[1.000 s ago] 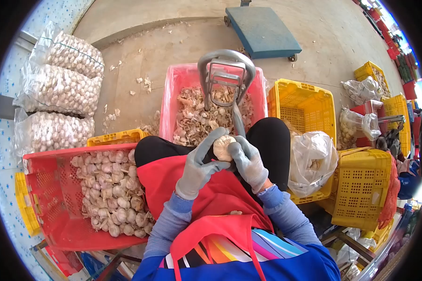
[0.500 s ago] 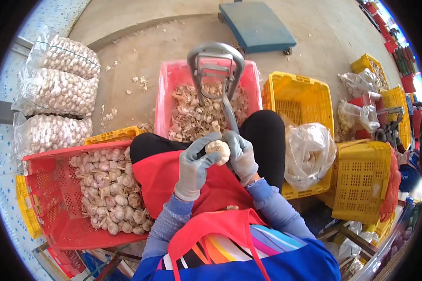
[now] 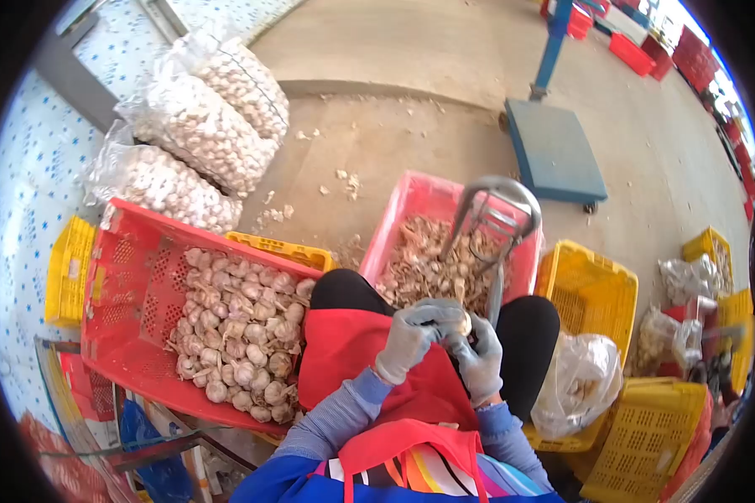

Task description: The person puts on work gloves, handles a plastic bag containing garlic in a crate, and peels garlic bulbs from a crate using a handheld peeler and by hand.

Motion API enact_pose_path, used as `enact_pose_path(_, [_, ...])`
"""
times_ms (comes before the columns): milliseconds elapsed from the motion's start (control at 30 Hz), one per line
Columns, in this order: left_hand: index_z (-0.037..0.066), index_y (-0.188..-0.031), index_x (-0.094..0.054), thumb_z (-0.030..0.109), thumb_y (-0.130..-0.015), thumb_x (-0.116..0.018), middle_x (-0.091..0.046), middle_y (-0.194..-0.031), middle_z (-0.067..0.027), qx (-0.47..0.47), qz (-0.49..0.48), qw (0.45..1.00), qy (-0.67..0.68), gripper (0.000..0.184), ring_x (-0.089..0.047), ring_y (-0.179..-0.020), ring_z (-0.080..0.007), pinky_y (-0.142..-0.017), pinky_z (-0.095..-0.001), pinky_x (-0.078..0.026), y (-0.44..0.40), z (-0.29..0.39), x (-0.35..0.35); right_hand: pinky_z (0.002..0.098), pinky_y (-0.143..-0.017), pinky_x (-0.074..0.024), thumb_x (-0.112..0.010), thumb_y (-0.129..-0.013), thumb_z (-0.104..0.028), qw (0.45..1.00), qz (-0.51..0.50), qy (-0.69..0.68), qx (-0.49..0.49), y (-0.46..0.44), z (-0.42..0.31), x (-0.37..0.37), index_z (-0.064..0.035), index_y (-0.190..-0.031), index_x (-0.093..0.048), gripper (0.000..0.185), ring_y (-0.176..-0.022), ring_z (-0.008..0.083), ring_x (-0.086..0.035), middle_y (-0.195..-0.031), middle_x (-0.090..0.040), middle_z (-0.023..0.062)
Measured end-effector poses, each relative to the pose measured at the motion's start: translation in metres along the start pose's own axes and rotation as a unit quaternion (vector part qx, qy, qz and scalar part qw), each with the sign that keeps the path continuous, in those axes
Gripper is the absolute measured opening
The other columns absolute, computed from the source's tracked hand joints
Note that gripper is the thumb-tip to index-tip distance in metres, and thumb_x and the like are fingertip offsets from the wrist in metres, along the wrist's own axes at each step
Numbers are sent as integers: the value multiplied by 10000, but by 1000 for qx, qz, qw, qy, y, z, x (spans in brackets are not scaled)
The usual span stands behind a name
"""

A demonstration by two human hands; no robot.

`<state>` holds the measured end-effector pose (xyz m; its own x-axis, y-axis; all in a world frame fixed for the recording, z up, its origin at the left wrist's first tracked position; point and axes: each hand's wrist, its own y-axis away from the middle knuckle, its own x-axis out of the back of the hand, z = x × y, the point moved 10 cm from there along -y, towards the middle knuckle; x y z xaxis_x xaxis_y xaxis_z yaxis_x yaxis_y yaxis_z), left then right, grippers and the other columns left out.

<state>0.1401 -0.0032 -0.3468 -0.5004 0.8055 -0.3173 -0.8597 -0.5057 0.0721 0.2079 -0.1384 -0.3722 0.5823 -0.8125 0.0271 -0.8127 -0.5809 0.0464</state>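
A pale garlic bulb (image 3: pixel 466 324), its stem pointing up, is held between my two gloved hands above my lap. My left hand (image 3: pixel 415 335) has its fingers closed around the bulb's left side and covers much of it. Fingers of my right hand (image 3: pixel 480 360) press together against the other side; whether they hold anything else is hidden. Just beyond, a pink bin (image 3: pixel 384 239) contains loose skins and stems. A metal frame with a rounded top (image 3: pixel 512 191) stands over that bin. Left of my knees, a tilted red crate (image 3: pixel 134 369) holds many whole garlic bulbs.
Clear bags of garlic (image 3: pixel 201 126) lie at the upper left. A blue platform scale (image 3: pixel 558 151) stands on the floor ahead. Right of my knee are a yellow crate (image 3: pixel 600 264), a plastic bag (image 3: pixel 579 381) and another yellow crate (image 3: pixel 646 432).
The view has swung left, so everything sits farther right and lower. My hands have drawn closer together around the garlic bulb, which is now more covered.
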Motion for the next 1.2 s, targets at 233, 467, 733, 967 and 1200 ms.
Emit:
enact_pose_path(233, [-31, -988, -759, -129, -814, -649, -743, -1097, -120, 72, 57, 995, 34, 228, -708, -954, -164, -792, -270, -594, -1, -19, 6, 360, -746, -524, -824, -767, -105, 987, 38, 133, 79, -5, -28, 8, 35, -1163, -638, 459, -829, 270, -649, -964, -661, 169])
enact_pose_path(467, [-13, -1014, -734, 16, -920, -672, -708, -915, -41, 9, 134, 991, -6, 116, -700, -829, -139, -702, -265, -582, 3, -19, 32, 312, -722, -535, -820, -795, -80, 990, 47, 84, 105, -4, -26, 12, 26, -1158, -634, 422, -817, 184, -650, -966, -668, 113])
enact_pose_path(733, [-3, -1514, -383, 290, -1005, -661, -621, -1259, -110, 138, -8, 982, 132, 650, -650, -1107, -211, -909, -392, -591, 22, -46, -1, 251, -704, -552, -725, -864, 37, 995, 0, -8, 100, -3, -21, 9, 53, -1250, -615, 402, -843, 96, -641, -1053, -670, 75])
enact_pose_path(967, [-16, -1441, -468, 208, -1002, -655, -658, -1210, -139, 131, -29, 975, 174, 527, -695, -1044, -260, -864, -411, -623, 5, -34, 0, 239, -581, -485, -612, -975, -24, 982, 119, -126, 69, -6, -36, 57, 12, -1139, -668, 178, -672, 75, -617, -1009, -688, 95])
enact_pose_path(1200, [5, -1357, -514, 77, -936, -718, -668, -1154, -116, 110, 13, 993, 45, 474, -693, -972, -188, -794, -321, -613, -22, -28, -1, 301, -739, -520, -649, -949, -37, 993, -18, 117, 19, -24, -32, 36, -12, -1530, -373, 643, -816, 153, -613, -978, -638, 72])
